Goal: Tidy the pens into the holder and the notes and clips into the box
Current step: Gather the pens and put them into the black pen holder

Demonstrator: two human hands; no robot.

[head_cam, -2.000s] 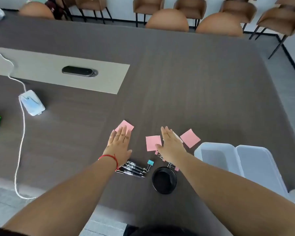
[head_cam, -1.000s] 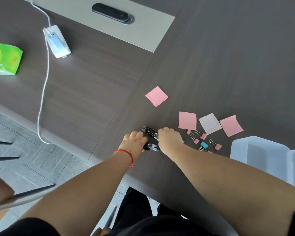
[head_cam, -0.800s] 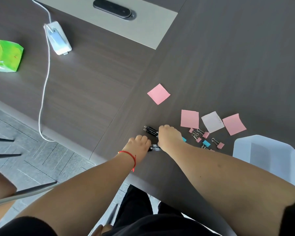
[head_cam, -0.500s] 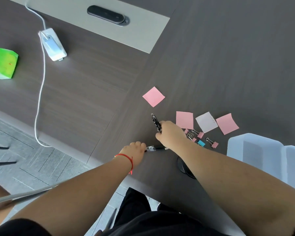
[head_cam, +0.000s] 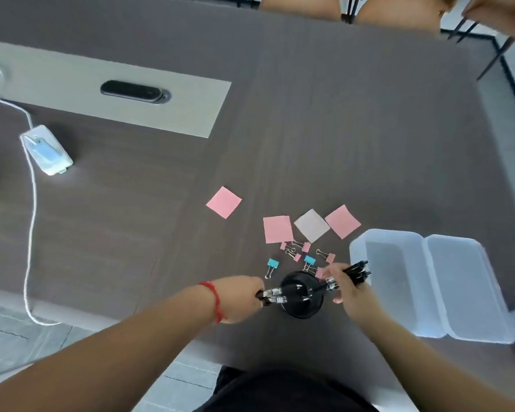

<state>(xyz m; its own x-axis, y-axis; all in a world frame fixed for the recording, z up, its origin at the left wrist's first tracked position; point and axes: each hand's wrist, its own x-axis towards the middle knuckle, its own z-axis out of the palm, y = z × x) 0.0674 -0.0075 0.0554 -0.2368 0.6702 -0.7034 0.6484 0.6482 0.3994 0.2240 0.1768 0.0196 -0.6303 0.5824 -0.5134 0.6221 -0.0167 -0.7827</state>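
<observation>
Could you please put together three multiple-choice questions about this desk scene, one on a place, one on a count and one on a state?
1. Where does the open clear box sit relative to the black pen holder?
A. To its right
B. To its left
C. Stacked on top of it

2. How many blue binder clips lie on the table?
A. None
B. Two
C. Five

3. What is the left hand doing?
A. Lying flat and empty
B. Gripping pens at the holder's rim
C. Lifting a sticky note

Answers:
1 A, the box stands right of the holder, past the right hand.
2 B, one blue clip lies left of the pink clips and another among them.
3 B, its fingers close around black pens pointing into the holder.
</observation>
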